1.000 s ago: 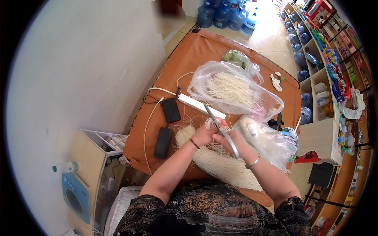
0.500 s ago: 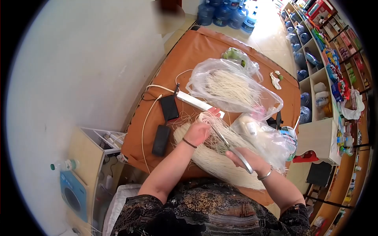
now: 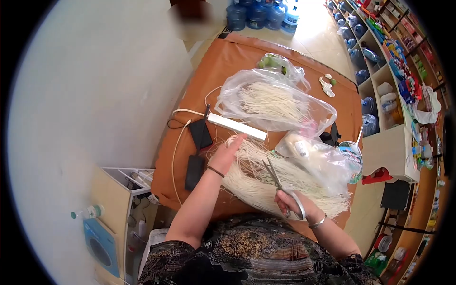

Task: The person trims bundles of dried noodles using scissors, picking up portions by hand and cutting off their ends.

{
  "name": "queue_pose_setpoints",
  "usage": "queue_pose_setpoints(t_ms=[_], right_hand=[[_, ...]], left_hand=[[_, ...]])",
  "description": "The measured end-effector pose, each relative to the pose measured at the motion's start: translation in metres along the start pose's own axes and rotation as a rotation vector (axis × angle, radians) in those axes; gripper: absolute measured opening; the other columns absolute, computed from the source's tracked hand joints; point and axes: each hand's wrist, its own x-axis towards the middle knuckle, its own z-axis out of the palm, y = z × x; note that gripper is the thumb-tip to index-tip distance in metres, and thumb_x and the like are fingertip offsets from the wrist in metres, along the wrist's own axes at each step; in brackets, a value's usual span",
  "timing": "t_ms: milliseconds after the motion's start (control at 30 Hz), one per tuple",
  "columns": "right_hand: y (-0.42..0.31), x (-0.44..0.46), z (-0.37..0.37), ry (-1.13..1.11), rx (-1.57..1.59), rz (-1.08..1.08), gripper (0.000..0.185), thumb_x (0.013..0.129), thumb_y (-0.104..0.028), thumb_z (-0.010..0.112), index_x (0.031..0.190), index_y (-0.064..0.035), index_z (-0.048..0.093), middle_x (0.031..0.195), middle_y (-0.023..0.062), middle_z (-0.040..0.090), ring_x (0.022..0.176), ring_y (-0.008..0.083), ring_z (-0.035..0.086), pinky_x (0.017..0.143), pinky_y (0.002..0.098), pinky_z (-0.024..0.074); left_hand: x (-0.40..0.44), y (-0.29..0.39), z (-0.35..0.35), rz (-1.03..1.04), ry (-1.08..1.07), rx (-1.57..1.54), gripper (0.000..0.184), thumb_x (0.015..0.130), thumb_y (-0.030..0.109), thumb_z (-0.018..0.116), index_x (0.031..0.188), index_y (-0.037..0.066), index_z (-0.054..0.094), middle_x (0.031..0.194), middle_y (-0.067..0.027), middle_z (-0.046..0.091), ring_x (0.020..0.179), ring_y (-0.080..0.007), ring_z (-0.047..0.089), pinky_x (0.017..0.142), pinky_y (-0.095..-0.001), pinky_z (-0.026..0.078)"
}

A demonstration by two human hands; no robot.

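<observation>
My left hand (image 3: 227,154) is closed around the looped end of a bundle of thin pale strands (image 3: 294,173), which spreads right and toward me over the brown table cover. In my right hand (image 3: 295,205) is a pair of metal scissors (image 3: 277,179), held by the handles, blades slightly apart and pointing up and left above the strands. A second bundle (image 3: 251,192) lies nearer my body. Beyond my hands, a clear plastic bag (image 3: 273,102) holds more strands. To the right sits another clear bag (image 3: 316,156) with pale contents.
A white power strip (image 3: 237,127) lies beyond my left hand, with black devices (image 3: 194,173) and cables on its left. Green items in a bag (image 3: 275,64) are at the back. A round tub (image 3: 350,156) stands right. Shelves line the right side; a wall is left.
My left hand has moved left and slightly toward me with the looped end. My right hand and the scissors have drawn back from the loop, and the strands now lie spread out. The view has shifted slightly.
</observation>
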Motion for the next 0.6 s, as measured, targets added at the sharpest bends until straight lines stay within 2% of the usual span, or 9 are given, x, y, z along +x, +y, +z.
queue_pose_setpoints(t_ms=[33, 100, 133, 200, 333, 467, 533, 567, 600], right_hand=[[0.004, -0.004, 0.004, 0.021, -0.002, -0.001, 0.050, 0.096, -0.044, 0.038, 0.085, 0.0020, 0.055, 0.058, 0.0020, 0.047, 0.052, 0.0120, 0.051, 0.049, 0.0260, 0.0410], [0.002, -0.010, 0.007, 0.033, 0.003, 0.040, 0.051, 0.095, -0.045, 0.039, 0.088, 0.0024, 0.055, 0.060, 0.0021, 0.046, 0.054, 0.0119, 0.049, 0.051, 0.0258, 0.0412], [0.008, -0.010, 0.008, 0.038, 0.013, 0.036, 0.051, 0.095, -0.045, 0.039, 0.088, 0.0024, 0.055, 0.060, 0.0021, 0.046, 0.054, 0.0119, 0.049, 0.051, 0.0258, 0.0412], [0.021, -0.009, 0.010, -0.036, 0.184, -0.005, 0.052, 0.094, -0.046, 0.040, 0.090, 0.0027, 0.056, 0.064, 0.0028, 0.048, 0.058, 0.0121, 0.049, 0.055, 0.0256, 0.0420], [0.019, -0.017, 0.012, -0.030, 0.204, -0.054, 0.052, 0.094, -0.046, 0.040, 0.092, 0.0032, 0.056, 0.067, 0.0025, 0.049, 0.063, 0.0120, 0.049, 0.059, 0.0257, 0.0425], [0.025, -0.020, 0.008, -0.079, 0.165, -0.096, 0.052, 0.094, -0.046, 0.041, 0.093, 0.0039, 0.056, 0.069, 0.0020, 0.049, 0.065, 0.0121, 0.049, 0.061, 0.0256, 0.0425], [0.028, -0.022, 0.006, -0.102, 0.133, -0.100, 0.052, 0.094, -0.046, 0.041, 0.094, 0.0041, 0.056, 0.070, 0.0020, 0.049, 0.065, 0.0122, 0.049, 0.061, 0.0256, 0.0425], [0.028, -0.025, 0.006, -0.102, 0.112, -0.115, 0.053, 0.094, -0.047, 0.041, 0.095, 0.0039, 0.056, 0.070, 0.0021, 0.050, 0.066, 0.0122, 0.049, 0.062, 0.0255, 0.0425], [0.028, -0.028, 0.005, -0.104, 0.089, -0.130, 0.053, 0.094, -0.047, 0.041, 0.095, 0.0038, 0.056, 0.071, 0.0022, 0.050, 0.066, 0.0121, 0.049, 0.062, 0.0255, 0.0426]], left_hand=[[0.001, 0.000, 0.004, -0.010, -0.007, 0.022, 0.041, 0.088, 0.018, 0.059, 0.126, 0.003, 0.049, 0.106, -0.0044, 0.061, 0.095, -0.0121, 0.056, 0.082, -0.0281, 0.044], [-0.002, -0.002, 0.017, 0.240, 0.163, 0.373, 0.044, 0.089, 0.018, 0.058, 0.128, 0.001, 0.044, 0.110, -0.0063, 0.061, 0.100, -0.0119, 0.055, 0.086, -0.0271, 0.042], [-0.007, 0.001, 0.023, 0.237, 0.156, 0.383, 0.044, 0.089, 0.018, 0.058, 0.128, 0.001, 0.044, 0.110, -0.0063, 0.061, 0.100, -0.0119, 0.055, 0.086, -0.0271, 0.042], [-0.022, 0.009, 0.037, 0.516, 0.144, 0.498, 0.044, 0.089, 0.015, 0.056, 0.127, -0.001, 0.043, 0.111, -0.0080, 0.061, 0.102, -0.0116, 0.054, 0.089, -0.0267, 0.041], [-0.032, 0.017, 0.057, 0.647, -0.008, 0.450, 0.029, 0.089, 0.014, 0.055, 0.114, -0.002, 0.054, 0.110, -0.0091, 0.061, 0.102, -0.0125, 0.055, 0.089, -0.0265, 0.041], [-0.021, 0.015, 0.049, 0.468, -0.039, 0.294, 0.021, 0.091, 0.016, 0.053, 0.105, 0.000, 0.059, 0.105, -0.0072, 0.063, 0.097, -0.0123, 0.056, 0.086, -0.0250, 0.041], [-0.016, 0.009, 0.043, 0.342, -0.019, -0.109, 0.019, 0.092, 0.018, 0.053, 0.100, 0.002, 0.059, 0.099, -0.0056, 0.063, 0.090, -0.0118, 0.057, 0.080, -0.0236, 0.043], [-0.010, 0.001, 0.036, 0.383, 0.090, -0.016, 0.018, 0.091, 0.018, 0.056, 0.099, 0.003, 0.059, 0.096, -0.0053, 0.063, 0.086, -0.0119, 0.058, 0.077, -0.0253, 0.045], [-0.010, -0.001, 0.038, 0.379, 0.085, -0.010, 0.018, 0.091, 0.018, 0.056, 0.099, 0.003, 0.059, 0.096, -0.0053, 0.063, 0.086, -0.0119, 0.058, 0.077, -0.0253, 0.045]])
